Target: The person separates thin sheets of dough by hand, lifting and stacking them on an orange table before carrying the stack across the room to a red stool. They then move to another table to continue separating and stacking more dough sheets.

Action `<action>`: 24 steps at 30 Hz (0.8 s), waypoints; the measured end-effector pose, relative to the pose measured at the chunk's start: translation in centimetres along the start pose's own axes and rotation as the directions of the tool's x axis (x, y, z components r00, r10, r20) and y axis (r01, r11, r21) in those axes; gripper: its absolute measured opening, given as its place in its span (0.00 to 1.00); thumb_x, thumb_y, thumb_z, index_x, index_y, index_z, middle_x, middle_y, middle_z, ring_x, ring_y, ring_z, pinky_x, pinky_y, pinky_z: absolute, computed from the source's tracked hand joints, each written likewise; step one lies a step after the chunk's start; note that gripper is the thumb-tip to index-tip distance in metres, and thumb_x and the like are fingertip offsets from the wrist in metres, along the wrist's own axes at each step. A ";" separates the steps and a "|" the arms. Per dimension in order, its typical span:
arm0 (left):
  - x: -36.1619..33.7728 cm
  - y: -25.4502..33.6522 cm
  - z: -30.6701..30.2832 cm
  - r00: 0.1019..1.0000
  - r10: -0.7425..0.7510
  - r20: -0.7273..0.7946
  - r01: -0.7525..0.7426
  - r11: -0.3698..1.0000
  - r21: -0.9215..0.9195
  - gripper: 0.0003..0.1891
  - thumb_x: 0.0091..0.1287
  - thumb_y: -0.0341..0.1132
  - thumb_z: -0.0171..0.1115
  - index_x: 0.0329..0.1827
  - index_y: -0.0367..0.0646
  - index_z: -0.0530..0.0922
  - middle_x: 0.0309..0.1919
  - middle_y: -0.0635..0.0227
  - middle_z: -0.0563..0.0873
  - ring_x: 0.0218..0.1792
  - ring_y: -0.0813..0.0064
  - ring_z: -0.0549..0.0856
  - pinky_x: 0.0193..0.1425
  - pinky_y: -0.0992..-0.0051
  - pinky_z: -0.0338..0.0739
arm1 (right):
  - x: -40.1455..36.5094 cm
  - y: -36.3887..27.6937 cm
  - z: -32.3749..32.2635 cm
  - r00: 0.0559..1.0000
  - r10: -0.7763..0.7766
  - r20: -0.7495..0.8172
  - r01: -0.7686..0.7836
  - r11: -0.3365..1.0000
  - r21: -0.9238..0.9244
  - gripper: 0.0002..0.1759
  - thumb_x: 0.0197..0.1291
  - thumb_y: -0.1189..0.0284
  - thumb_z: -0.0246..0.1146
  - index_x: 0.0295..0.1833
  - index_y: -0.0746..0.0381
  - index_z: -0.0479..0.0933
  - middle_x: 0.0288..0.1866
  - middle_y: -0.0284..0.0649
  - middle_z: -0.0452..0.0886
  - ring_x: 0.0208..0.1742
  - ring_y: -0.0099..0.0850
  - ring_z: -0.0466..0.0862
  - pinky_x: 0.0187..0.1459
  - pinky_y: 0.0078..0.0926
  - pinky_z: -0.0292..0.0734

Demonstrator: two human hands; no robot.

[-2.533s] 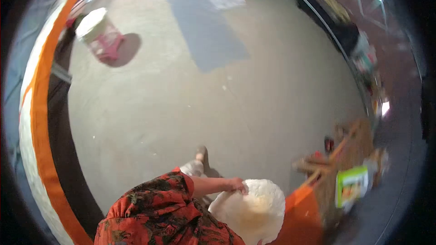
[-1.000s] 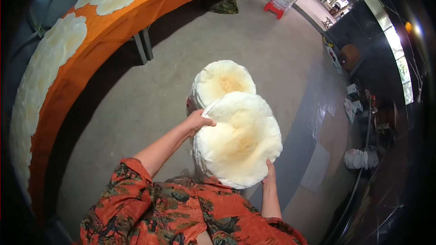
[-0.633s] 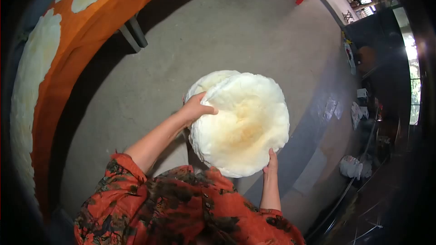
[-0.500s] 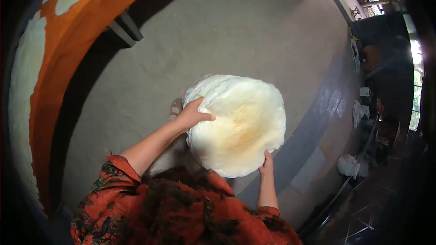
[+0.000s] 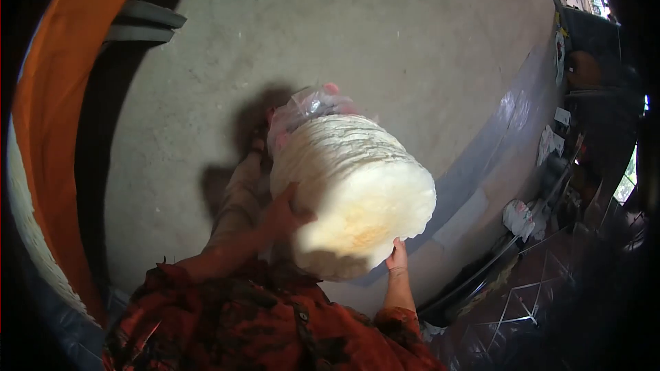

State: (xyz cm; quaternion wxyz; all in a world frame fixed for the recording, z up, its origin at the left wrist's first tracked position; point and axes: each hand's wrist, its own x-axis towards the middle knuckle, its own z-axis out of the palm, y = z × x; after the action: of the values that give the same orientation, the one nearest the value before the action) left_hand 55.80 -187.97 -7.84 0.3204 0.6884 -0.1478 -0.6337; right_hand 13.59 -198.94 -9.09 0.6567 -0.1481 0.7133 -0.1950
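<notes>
A thick stack of round, pale flatbreads is in front of me, the top one browned in the middle. Its many layered edges show along the far side. My left hand presses against the near left side of the stack, in shadow, with some fingers hidden. At the lower right edge, my right hand grips the stack with its thumb on top and its other fingers out of sight beneath. Behind the flatbreads, a clear plastic bag with pinkish red parts shows.
On the left is a table edge with an orange cloth and grey legs. A grey concrete floor spreads around me. Along the right lie a white plastic bag, metal rods and dark clutter.
The stack has tilted, so its layered side and the plastic bag behind it now show. Both hands stay on it. My view has shifted, and the left hand is now in shadow.
</notes>
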 end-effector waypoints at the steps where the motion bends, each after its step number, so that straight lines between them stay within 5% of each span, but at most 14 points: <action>1: -0.6 1.3 -0.3 1.000 -0.009 0.015 0.009 1.000 -0.011 0.51 0.45 0.46 0.77 0.69 0.29 0.59 0.64 0.42 0.70 0.66 0.54 0.70 0.69 0.65 0.63 | 0.2 -0.2 0.4 1.000 0.002 0.002 -0.002 1.000 0.000 0.17 0.63 0.72 0.59 0.57 0.61 0.71 0.54 0.40 0.78 0.55 0.36 0.78 0.58 0.39 0.74; 11: 1.4 -0.9 0.1 0.994 0.076 -0.076 -0.076 0.997 0.002 0.52 0.43 0.46 0.78 0.68 0.29 0.60 0.62 0.42 0.72 0.65 0.52 0.71 0.68 0.65 0.65 | -1.9 -1.2 2.2 0.998 0.000 -0.069 -0.003 0.999 -0.040 0.18 0.65 0.72 0.58 0.60 0.63 0.70 0.58 0.41 0.76 0.59 0.36 0.75 0.60 0.37 0.72; 14: -0.6 5.7 -1.6 0.990 -0.142 0.029 0.137 0.982 0.129 0.50 0.44 0.48 0.77 0.67 0.28 0.62 0.58 0.42 0.75 0.61 0.51 0.75 0.63 0.64 0.70 | -1.9 -1.0 1.1 0.997 0.031 -0.066 -0.038 0.994 -0.107 0.23 0.66 0.68 0.56 0.64 0.66 0.66 0.62 0.43 0.73 0.62 0.37 0.73 0.63 0.37 0.68; 17: -1.6 10.6 -2.7 0.999 -0.029 0.015 0.018 0.868 0.497 0.42 0.52 0.51 0.72 0.64 0.33 0.65 0.54 0.48 0.77 0.57 0.54 0.76 0.63 0.60 0.70 | -5.3 -1.6 4.1 0.987 -0.103 0.124 0.113 0.990 -0.079 0.25 0.67 0.67 0.55 0.65 0.68 0.65 0.61 0.46 0.74 0.59 0.37 0.76 0.59 0.36 0.72; 18: -1.5 10.9 -3.5 0.999 -0.034 0.022 0.017 0.847 0.531 0.42 0.53 0.50 0.72 0.65 0.35 0.65 0.57 0.49 0.75 0.59 0.55 0.74 0.65 0.59 0.66 | -7.5 -3.0 7.1 0.943 -0.092 0.321 0.154 0.973 -0.174 0.29 0.65 0.67 0.55 0.67 0.70 0.61 0.67 0.51 0.68 0.67 0.42 0.68 0.64 0.40 0.65; 20: 2.8 -1.4 0.1 0.953 0.304 -0.001 -0.303 0.952 0.044 0.42 0.52 0.47 0.73 0.66 0.37 0.63 0.62 0.49 0.70 0.65 0.54 0.68 0.69 0.61 0.61 | -8.4 -3.5 8.5 0.945 -0.105 0.310 0.214 0.916 -0.340 0.31 0.62 0.66 0.57 0.68 0.70 0.60 0.67 0.52 0.67 0.68 0.44 0.67 0.65 0.42 0.64; 23: 2.3 -3.1 2.1 0.809 0.532 -0.248 -0.403 0.811 0.424 0.44 0.50 0.46 0.74 0.68 0.39 0.61 0.64 0.48 0.66 0.66 0.54 0.65 0.69 0.60 0.60 | -7.9 -3.9 8.2 0.939 -0.253 0.233 0.342 0.746 -0.571 0.35 0.59 0.65 0.60 0.68 0.70 0.59 0.67 0.54 0.66 0.68 0.47 0.66 0.66 0.44 0.62; 24: -1.4 0.2 2.9 0.776 0.516 -0.364 -0.208 0.754 0.624 0.46 0.48 0.44 0.73 0.70 0.41 0.60 0.65 0.49 0.65 0.66 0.54 0.66 0.68 0.55 0.59 | -7.4 -3.9 7.5 0.914 -0.346 0.213 0.396 0.636 -0.662 0.36 0.57 0.65 0.61 0.69 0.70 0.59 0.67 0.55 0.65 0.68 0.48 0.66 0.66 0.45 0.61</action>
State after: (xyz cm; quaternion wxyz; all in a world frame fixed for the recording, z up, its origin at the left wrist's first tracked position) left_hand 52.84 -188.05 -6.61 0.2571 0.8495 -0.3678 -0.2774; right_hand 21.56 -199.52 -1.24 0.5219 -0.5321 0.6655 -0.0395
